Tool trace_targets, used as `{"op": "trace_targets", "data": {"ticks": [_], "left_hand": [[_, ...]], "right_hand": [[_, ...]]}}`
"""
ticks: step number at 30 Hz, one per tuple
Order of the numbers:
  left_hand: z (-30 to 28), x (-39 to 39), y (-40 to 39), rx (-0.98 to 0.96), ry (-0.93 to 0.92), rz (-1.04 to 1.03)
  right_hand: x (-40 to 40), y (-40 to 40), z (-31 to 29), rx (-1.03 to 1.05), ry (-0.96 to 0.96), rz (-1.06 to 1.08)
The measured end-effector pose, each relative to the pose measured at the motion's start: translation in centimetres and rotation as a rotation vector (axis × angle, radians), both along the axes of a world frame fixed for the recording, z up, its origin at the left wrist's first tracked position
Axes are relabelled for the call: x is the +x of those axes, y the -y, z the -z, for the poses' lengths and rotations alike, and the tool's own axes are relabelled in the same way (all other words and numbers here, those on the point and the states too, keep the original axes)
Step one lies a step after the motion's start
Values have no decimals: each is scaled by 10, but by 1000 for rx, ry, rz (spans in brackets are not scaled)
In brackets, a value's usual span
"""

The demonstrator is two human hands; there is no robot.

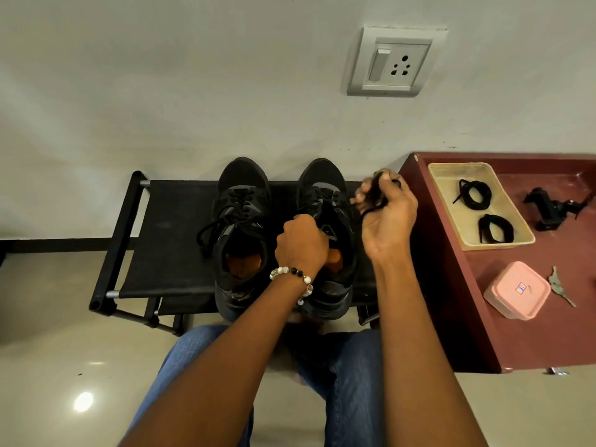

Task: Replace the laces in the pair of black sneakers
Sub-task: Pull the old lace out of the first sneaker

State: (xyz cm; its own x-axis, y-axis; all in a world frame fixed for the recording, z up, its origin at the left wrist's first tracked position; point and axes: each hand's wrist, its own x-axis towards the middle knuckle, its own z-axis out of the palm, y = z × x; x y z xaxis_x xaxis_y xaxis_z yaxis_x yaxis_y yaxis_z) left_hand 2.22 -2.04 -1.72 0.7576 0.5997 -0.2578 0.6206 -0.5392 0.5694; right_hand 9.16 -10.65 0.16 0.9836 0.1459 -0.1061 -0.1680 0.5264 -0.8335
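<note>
Pair of black low-top sneakers with orange insoles, side by side, toes toward the far wall, on a black fabric-topped bench (167, 240) with black tube frame. Left sneaker (240, 230): laced, black lace ends trailing loose over its left side. Right sneaker (325, 201): lace partly drawn out from the upper eyelets; a small triangular emblem shows on the tongue, not readable.

Left hand (301, 243), with a bracelet of white, clear and black beads (292, 275) at the wrist: fingers curled in a fist round the tongue of the right sneaker, at its opening.

Right hand (388, 214), raised just right of the right sneaker: fingers (366, 191) curled and bunched round a gathered black shoelace (375, 196), one strand running down toward the shoe.

Right of the bench, a maroon side table (458, 285) carries:
- shallow cream rectangular tray (442, 175) holding two coiled black shoelaces, far coil (474, 195) and near coil (495, 229), lying apart;
- black clamp-like gadget (548, 211), right of the tray;
- pink square lidded plastic box (516, 290), near edge, with a small red-and-blue label on the lid, writing too small to read;
- thin grey-green scrap (559, 285), just right of the box, kind unclear.

Far wall: white switch-and-socket plate (392, 62), no legible marking. Blue jeans (348, 382) at the near edge.
</note>
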Motion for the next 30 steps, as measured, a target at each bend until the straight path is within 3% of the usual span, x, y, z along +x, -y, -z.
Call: {"op": "trace_targets", "data": {"ticks": [3,6,8,12,15,17,20,21,22,27,30], "left_hand": [[-1,0,0,-6,-7,3],[-4,-1,1,-5,-12,-8],[-4,-1,2,1,-17,-12],[-4,-1,2,5,-25,-3],[-5,-1,1,8,-29,-3],[-4,-1,1,6,-21,-2],[-2,0,0,-6,-10,-20],[-1,0,0,-13,-8,-25],[-1,0,0,-18,-4,-24],[-1,3,-6,-49,11,-23],[-6,3,-9,15,102,-37]], "right_hand": [[1,-2,11,-558,260,-14],[6,-2,26,-1181,560,-210],[5,-5,33,-1445,667,-322],[-2,-14,27,-1518,703,-222],[-5,-14,21,-1375,482,-136],[-3,-12,17,-1103,206,-37],[1,-2,7,-478,-235,130],[2,4,5,-438,-285,155],[2,8,5,-511,-288,160],[4,17,20,-1275,-42,78],[2,13,7,-1504,85,69]]}}
